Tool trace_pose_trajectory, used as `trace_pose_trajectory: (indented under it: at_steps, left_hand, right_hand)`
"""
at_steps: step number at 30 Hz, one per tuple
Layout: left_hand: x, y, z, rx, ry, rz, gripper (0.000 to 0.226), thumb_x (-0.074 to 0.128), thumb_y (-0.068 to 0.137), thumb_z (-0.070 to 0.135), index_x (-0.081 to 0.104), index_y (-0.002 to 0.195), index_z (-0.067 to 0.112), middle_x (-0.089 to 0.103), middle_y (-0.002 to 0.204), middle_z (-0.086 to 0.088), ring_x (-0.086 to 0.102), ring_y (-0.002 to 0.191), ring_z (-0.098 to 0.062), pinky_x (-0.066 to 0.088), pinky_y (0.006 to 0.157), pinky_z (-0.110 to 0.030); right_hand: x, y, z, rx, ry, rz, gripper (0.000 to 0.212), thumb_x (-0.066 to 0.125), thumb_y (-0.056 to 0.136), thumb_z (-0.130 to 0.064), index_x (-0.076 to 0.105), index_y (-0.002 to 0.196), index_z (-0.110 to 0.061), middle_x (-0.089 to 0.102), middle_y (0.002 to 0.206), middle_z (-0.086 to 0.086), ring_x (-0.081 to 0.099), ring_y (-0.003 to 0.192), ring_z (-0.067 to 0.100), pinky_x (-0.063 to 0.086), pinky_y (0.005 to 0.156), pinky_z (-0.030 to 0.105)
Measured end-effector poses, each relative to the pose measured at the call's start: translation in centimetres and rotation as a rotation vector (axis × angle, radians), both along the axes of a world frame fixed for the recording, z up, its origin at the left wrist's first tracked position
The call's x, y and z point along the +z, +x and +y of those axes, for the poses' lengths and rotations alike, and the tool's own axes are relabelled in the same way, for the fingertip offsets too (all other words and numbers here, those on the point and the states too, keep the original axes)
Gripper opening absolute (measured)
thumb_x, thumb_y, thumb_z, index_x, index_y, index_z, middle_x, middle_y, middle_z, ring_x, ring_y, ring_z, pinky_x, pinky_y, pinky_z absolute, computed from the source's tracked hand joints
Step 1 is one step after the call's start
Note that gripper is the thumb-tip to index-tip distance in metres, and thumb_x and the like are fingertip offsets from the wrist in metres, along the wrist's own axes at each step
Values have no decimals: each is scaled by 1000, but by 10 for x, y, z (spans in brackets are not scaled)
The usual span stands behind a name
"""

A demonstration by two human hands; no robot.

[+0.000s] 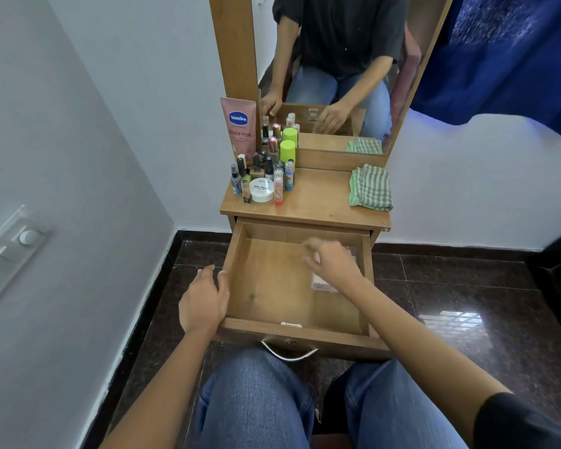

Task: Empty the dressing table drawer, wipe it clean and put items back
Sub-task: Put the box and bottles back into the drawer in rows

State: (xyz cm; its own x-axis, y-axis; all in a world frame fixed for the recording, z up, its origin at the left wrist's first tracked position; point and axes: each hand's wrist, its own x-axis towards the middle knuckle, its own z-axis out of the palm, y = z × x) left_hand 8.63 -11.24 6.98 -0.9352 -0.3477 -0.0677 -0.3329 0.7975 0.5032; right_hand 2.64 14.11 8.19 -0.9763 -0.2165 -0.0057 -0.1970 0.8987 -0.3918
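- One wooden dressing table drawer [232,264] is pulled fully out over the person's knees, with one curved metal handle [289,353] on its front
- One clear plastic packet [321,282] lies inside the drawer by its right wall; its contents are too blurred to make out
- Left hand [204,299] rests against the outside of the drawer's left wall, fingers relaxed and apart, thumb touching the rim
- Right hand [332,260] hovers over the packet with loosely curled fingers; motion blur hides whether it pinches anything
- One pink tube [238,128] reading "Vaseline" and "Gluta-Hya" leans upright at the back left of the wooden table top [321,202]
- One round white jar [261,189] reads "NAIL POLISH"
- One lime-green capped bottle [287,150] stands beside the mirror [353,59]
- A tight cluster of small cosmetic bottles [268,168] is packed too closely to count
- One folded green-and-white checked cloth [371,187] lies on the table's right side
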Motion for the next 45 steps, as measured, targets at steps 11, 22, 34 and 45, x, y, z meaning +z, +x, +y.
trace_pose_trajectory:
  at_steps: [11,22,34,45]
  left_hand:
    - [0,1,-1,16,25,0,48,35,99,43,52,138,21,62,132,-10,62,112,-31,49,92,-44]
    - [3,2,0,15,25,32,45,36,100,40,54,136,20,65,125,-8,63,107,-30,47,88,-39]
    - [4,3,-4,22,55,40,45,34,100,40,53,137,21,66,124,-8,63,108,-29,48,86,-38]
    - [6,-7,-25,-30,-32,-140,49,35,100,42,50,138,15,67,115,-13,63,104,-31,50,88,-41]
  right_hand:
    - [44,-84,-70,-386,-544,179,38,77,76,-37,53,95,-13,53,93,-1,47,79,10,33,58,19]
    - [28,-95,-88,-487,-479,216,24,68,85,-29,55,93,-11,53,90,0,49,78,14,34,60,23]
    - [-5,11,-79,28,-706,133,17,63,90,-25,49,80,-26,52,80,-9,48,68,2,37,61,12]
    - [-45,18,-87,450,-329,-361,16,67,85,-14,55,93,-20,58,96,-4,53,80,-1,38,70,11]
